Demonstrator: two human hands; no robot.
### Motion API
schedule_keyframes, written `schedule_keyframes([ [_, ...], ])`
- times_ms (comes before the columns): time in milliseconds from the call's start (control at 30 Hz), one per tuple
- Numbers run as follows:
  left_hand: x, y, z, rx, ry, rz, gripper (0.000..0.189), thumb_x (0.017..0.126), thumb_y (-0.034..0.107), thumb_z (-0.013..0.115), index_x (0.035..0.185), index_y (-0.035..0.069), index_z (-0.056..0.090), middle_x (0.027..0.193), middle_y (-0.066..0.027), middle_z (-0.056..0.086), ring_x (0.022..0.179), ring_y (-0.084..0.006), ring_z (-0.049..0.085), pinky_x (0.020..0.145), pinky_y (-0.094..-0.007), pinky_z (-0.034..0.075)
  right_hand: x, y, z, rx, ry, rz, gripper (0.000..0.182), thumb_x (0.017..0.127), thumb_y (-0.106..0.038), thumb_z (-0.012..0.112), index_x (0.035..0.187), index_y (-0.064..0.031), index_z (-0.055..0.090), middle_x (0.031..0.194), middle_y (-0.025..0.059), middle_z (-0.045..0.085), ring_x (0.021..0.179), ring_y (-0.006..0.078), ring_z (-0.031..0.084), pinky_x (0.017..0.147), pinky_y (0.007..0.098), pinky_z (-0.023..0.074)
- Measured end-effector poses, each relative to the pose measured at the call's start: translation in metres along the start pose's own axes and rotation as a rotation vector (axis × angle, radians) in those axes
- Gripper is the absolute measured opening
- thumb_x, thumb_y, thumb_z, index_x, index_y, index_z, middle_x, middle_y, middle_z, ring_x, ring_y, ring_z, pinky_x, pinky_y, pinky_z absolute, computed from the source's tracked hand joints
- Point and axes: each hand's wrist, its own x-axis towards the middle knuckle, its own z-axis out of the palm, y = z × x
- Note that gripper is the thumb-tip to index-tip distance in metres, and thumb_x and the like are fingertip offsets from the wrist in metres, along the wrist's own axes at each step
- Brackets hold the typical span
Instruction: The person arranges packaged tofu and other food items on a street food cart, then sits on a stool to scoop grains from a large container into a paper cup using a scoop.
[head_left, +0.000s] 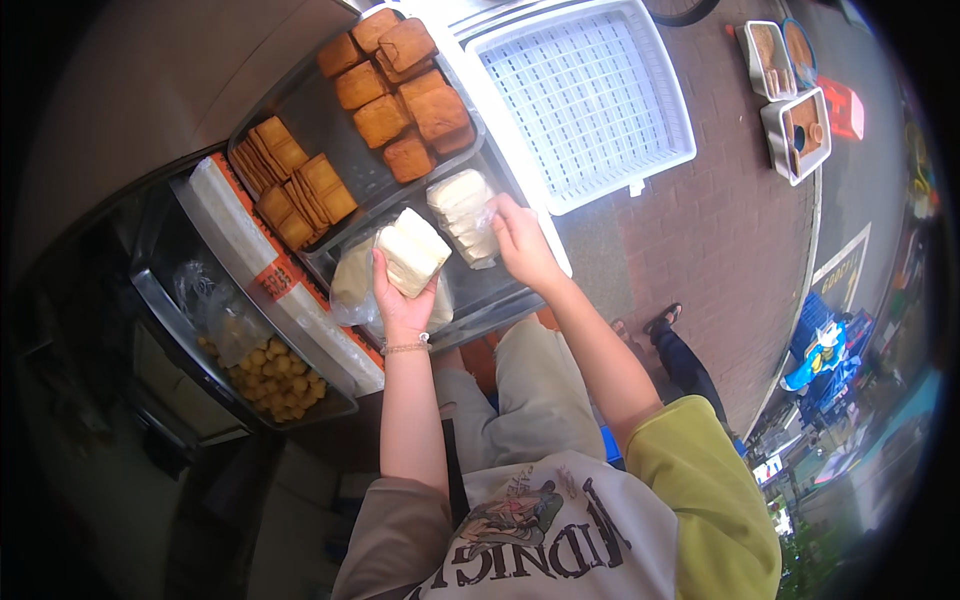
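My left hand (405, 300) is closed around a pale block that looks like white tofu (412, 251), raised over the metal tray. My right hand (521, 244) has its fingers on clear plastic at the right side of a stack of white tofu slabs (459, 206). Thumb and forefinger appear to pinch that plastic. Beneath my left hand, more pale slabs in a clear plastic bag (349, 289) rest on the metal tray (487, 289). My left palm and the lower face of the held block are hidden.
Browned tofu blocks (382, 120) and thinner brown slabs (281, 180) fill parts of a farther tray. A white plastic basket (585, 97) sits at the right. Golden balls (277, 379) lie in a tray at lower left, past a printed strip (277, 277). Another person's leg (682, 360) shows at right.
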Motion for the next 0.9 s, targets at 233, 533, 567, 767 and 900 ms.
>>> schedule_keyframes([
  [233, 0.018, -0.017, 0.011, 0.285, -0.166, -0.063, 0.047, 0.088, 0.037, 0.054, 0.122, 0.006, 0.048, 0.12, -0.0062, 0.055, 0.109, -0.0214, 0.053, 0.093, -0.0382, 0.042, 0.002, 0.032, 0.037, -0.081, 0.104, -0.093, 0.01, 0.086, -0.007, 0.046, 0.092, -0.0048, 0.053, 0.079, 0.0138, 0.053, 0.075, 0.0309, 0.051, 0.073, 0.0367, 0.0356],
  [533, 0.046, -0.056, 0.04, 0.719, -0.108, 0.108, 0.044, 0.08, 0.016, 0.069, 0.114, 0.0, 0.047, 0.111, -0.0082, 0.056, 0.1, -0.014, 0.055, 0.086, -0.028, 0.045, 0.006, 0.118, -0.055, 0.037, 0.852, 0.305, 0.033, 0.08, -0.01, 0.059, 0.109, -0.0007, 0.046, 0.093, 0.0098, 0.048, 0.072, 0.0141, 0.048, 0.067, 0.0284, 0.042],
  [567, 0.046, -0.059, 0.044, 0.76, -0.086, 0.121, 0.044, 0.079, 0.016, 0.069, 0.114, 0.0, 0.047, 0.111, -0.0083, 0.056, 0.1, -0.0141, 0.055, 0.086, -0.0277, 0.045, 0.007, 0.135, -0.061, -0.113, 0.937, 0.407, 0.04, 0.079, -0.012, 0.062, 0.111, -0.0002, 0.042, 0.098, 0.0128, 0.046, 0.075, 0.0193, 0.05, 0.073, 0.031, 0.0432],
  [767, 0.043, -0.071, 0.044, 0.694, -0.006, 0.266, 0.04, 0.081, 0.017, 0.067, 0.111, 0.0, 0.047, 0.109, -0.0079, 0.056, 0.099, -0.0132, 0.053, 0.087, -0.0265, 0.043, 0.038, 0.202, -0.075, 0.919, 0.734, 0.961, 0.05, 0.082, -0.015, 0.061, 0.126, -0.0035, 0.039, 0.124, 0.0162, 0.048, 0.113, 0.0325, 0.048, 0.093, 0.0494, 0.0389],
  [900, 0.04, -0.069, 0.043, 0.842, 0.055, 0.332, 0.038, 0.085, 0.022, 0.063, 0.111, 0.0, 0.047, 0.106, -0.007, 0.057, 0.094, -0.0126, 0.054, 0.085, -0.0264, 0.042, 0.05, 0.232, -0.061, 1.265, 0.791, 0.872, 0.039, 0.088, -0.008, 0.049, 0.126, -0.0055, 0.041, 0.119, 0.013, 0.054, 0.108, 0.0331, 0.054, 0.087, 0.0556, 0.0445],
])
